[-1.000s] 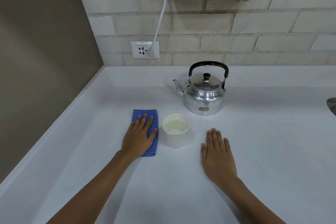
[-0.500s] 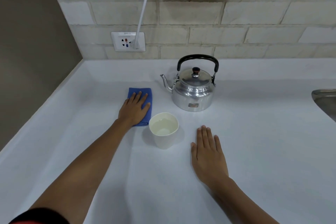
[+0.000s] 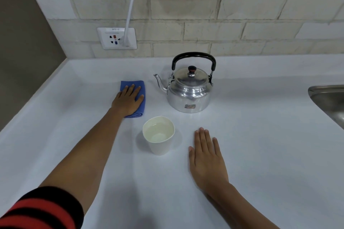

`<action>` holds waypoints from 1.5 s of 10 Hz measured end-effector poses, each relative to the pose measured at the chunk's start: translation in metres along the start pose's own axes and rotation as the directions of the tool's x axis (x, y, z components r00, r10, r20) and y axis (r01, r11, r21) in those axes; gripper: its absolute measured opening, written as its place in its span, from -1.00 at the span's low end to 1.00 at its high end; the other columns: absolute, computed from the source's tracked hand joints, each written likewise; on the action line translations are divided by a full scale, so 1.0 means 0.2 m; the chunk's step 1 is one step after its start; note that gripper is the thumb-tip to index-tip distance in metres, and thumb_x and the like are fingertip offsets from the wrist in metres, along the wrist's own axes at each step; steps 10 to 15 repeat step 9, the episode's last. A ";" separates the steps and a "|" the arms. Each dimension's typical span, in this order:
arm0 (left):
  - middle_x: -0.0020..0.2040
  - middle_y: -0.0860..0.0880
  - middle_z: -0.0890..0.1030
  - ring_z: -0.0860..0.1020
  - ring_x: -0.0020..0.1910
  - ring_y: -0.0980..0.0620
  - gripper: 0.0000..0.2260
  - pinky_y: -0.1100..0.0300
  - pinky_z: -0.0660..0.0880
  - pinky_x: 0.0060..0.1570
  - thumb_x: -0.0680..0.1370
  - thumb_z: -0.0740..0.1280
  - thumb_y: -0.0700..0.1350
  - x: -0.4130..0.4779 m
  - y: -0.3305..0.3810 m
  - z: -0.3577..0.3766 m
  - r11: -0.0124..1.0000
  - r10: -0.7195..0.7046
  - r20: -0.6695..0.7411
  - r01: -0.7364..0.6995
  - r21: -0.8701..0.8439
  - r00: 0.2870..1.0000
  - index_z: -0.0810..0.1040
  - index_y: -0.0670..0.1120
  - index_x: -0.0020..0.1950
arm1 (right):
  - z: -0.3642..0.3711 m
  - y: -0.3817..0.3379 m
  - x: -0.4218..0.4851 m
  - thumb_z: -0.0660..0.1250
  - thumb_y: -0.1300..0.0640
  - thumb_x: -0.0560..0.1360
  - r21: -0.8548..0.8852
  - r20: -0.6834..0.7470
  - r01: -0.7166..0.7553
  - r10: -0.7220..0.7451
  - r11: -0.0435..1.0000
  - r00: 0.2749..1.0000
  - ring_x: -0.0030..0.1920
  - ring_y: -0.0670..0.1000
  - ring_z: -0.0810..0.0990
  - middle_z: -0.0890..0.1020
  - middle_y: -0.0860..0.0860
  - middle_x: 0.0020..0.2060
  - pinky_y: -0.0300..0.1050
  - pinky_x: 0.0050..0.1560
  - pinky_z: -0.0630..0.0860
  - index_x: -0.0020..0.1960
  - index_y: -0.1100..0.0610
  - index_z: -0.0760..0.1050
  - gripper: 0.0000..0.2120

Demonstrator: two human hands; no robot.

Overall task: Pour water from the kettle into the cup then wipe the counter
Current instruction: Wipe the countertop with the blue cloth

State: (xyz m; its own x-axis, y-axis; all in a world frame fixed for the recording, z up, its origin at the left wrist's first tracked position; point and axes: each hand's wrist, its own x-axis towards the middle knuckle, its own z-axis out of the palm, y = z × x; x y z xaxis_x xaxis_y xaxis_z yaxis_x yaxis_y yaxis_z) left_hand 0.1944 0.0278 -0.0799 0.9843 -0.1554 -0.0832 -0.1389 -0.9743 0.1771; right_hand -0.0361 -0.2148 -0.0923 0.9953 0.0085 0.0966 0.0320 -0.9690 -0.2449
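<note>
Kettle [image 3: 189,91] behind cup [image 3: 158,135], between cloth [image 3: 141,89] and sink [image 3: 329,101].

Sink [image 3: 329,98] cut off at right edge; cloth [image 3: 139,87] partly under left hand [image 3: 128,102].

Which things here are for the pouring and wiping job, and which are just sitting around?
For the job: kettle, cup with water in it, blue cloth under the left hand, counter.

Just there: wall socket, white cord, sink.
</note>
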 end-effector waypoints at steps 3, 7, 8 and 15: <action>0.56 -0.11 -0.05 -0.03 0.53 -0.08 -0.45 -0.01 -0.04 0.49 0.61 -0.05 0.12 -0.13 0.01 -0.08 0.999 0.020 -0.099 -0.023 -0.025 0.995 -0.10 -0.09 0.52 | 0.01 0.01 0.01 -0.19 0.02 0.61 -0.010 0.001 0.004 -0.004 1.000 1.000 0.51 0.06 -0.22 -0.14 0.11 0.53 -0.03 0.47 -0.31 0.48 0.20 -0.24 -0.48; 0.56 -0.06 -0.04 -0.05 0.53 -0.04 -0.46 0.02 -0.12 0.49 0.61 -0.07 0.14 -0.34 0.04 -0.32 0.998 0.047 -0.250 -0.034 0.056 0.967 -0.09 -0.06 0.52 | 0.00 0.01 0.01 -0.19 0.01 0.62 -0.026 0.033 -0.011 0.011 1.000 0.999 0.52 0.05 -0.18 -0.12 0.10 0.53 -0.01 0.51 -0.21 0.49 0.20 -0.22 -0.48; 0.56 -0.08 -0.03 -0.04 0.53 -0.05 -0.46 0.02 -0.12 0.48 0.61 -0.06 0.13 -0.37 0.07 -0.40 0.997 0.065 -0.318 -0.048 0.062 0.946 -0.09 -0.07 0.52 | -0.02 0.01 0.01 -0.29 -0.03 0.59 -0.009 0.048 -0.016 0.016 1.000 0.999 0.52 0.07 -0.15 -0.10 0.10 0.53 -0.02 0.50 -0.20 0.49 0.20 -0.19 -0.46; 0.56 -0.08 -0.06 -0.07 0.53 -0.04 -0.46 0.02 -0.15 0.48 0.61 -0.07 0.13 -0.40 0.12 -0.51 0.997 0.069 -0.392 -0.047 0.066 0.917 -0.12 -0.08 0.52 | -0.05 0.02 0.04 -0.21 -0.04 0.61 0.026 0.082 -0.023 0.021 0.999 0.996 0.52 0.03 -0.17 -0.14 0.08 0.53 -0.05 0.50 -0.19 0.49 0.16 -0.23 -0.47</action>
